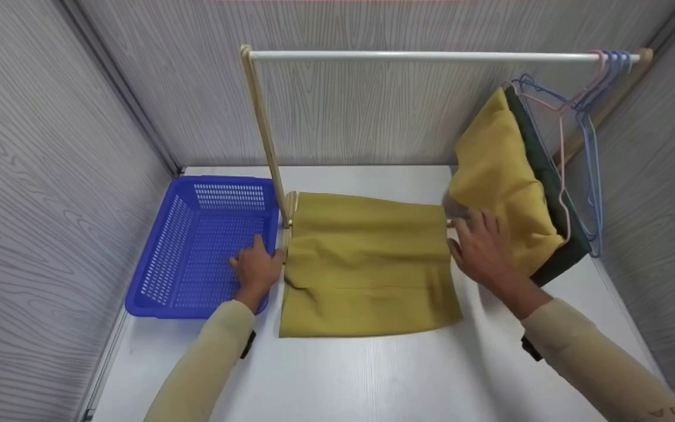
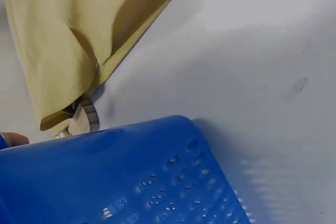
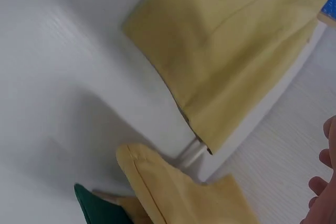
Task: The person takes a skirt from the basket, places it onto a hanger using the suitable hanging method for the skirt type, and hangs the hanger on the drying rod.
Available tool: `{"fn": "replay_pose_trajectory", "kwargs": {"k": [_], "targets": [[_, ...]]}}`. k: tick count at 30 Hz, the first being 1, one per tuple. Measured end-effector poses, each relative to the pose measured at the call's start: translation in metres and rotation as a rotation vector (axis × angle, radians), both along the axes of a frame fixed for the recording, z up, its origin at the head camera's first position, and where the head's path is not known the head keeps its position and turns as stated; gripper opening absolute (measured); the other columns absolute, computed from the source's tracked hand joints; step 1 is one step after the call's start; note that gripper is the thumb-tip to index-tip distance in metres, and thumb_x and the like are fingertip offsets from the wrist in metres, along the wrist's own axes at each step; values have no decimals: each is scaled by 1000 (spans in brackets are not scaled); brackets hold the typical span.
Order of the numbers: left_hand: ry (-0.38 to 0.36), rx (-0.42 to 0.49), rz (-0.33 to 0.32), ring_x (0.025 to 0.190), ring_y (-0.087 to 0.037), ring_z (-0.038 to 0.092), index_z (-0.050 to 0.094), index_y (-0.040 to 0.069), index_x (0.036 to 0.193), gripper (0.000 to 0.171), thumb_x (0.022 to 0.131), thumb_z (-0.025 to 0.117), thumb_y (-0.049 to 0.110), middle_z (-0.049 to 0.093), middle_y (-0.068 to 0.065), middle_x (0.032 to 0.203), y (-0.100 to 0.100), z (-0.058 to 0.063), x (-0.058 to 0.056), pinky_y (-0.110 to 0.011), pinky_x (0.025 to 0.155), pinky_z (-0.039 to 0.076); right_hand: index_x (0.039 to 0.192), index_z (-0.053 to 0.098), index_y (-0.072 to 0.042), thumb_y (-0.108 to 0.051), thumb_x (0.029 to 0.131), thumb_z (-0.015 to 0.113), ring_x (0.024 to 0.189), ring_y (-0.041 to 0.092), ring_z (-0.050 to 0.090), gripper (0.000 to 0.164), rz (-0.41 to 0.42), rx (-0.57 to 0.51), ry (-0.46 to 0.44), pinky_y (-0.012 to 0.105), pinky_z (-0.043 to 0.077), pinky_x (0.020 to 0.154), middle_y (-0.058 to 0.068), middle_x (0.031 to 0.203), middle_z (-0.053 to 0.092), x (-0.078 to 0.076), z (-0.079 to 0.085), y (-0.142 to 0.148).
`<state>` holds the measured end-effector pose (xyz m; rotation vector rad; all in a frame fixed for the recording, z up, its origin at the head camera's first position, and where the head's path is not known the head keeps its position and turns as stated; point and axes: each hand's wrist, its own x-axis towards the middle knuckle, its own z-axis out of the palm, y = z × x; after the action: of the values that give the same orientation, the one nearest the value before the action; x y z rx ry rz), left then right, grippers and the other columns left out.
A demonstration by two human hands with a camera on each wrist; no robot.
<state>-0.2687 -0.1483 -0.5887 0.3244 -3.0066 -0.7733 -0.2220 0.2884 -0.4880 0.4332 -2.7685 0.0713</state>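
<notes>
A mustard-yellow cloth [image 1: 370,269] lies spread over the low bar of a wooden rack, near the middle of the white table. My left hand [image 1: 258,266] is over the right rim of a blue plastic basket [image 1: 153,258], its fingers spread and its thumb toward the cloth's left edge. At the cloth's right edge is my right hand [image 1: 481,243], fingers loosely bent and holding nothing visible. Beside it hangs a lighter yellow cloth [image 1: 498,176]. In the right wrist view the low bar [image 3: 193,153] pokes out from the spread cloth [image 3: 226,40].
A white rail [image 1: 419,56] runs across the top, held by a wooden post [image 1: 264,135] at the left. Several pink and blue hangers [image 1: 592,158] are bunched at its right end, beside a dark green cloth [image 1: 539,158]. Wood-grain panels [image 1: 372,117] enclose the table.
</notes>
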Motion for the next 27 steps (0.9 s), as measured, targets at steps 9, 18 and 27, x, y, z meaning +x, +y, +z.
{"fn": "replay_pose_trajectory", "kwargs": {"k": [9, 18, 27], "targets": [[58, 3, -18, 112, -46, 58, 49, 2, 141, 60, 95, 61, 38, 66, -26, 121, -2, -10, 0, -57, 100, 29, 129, 52, -2, -26, 99, 55, 128, 47, 33, 39, -193, -116, 38, 64, 21, 101, 26, 135, 43, -11, 88, 47], [187, -74, -54, 98, -45, 63, 58, 1, 132, 52, 88, 70, 27, 70, -26, 103, -12, -10, 5, -56, 94, 31, 135, 48, 3, -30, 106, 32, 133, 51, 27, 46, -474, -220, 10, 67, 16, 104, 32, 141, 38, -18, 134, 118], [188, -78, -60, 98, -46, 63, 59, 1, 130, 50, 89, 69, 27, 70, -27, 103, -14, -3, 8, -57, 95, 31, 124, 54, 8, -28, 104, 45, 126, 54, 33, 41, -585, -271, -50, 68, 11, 104, 34, 125, 47, -13, 116, 155]]}}
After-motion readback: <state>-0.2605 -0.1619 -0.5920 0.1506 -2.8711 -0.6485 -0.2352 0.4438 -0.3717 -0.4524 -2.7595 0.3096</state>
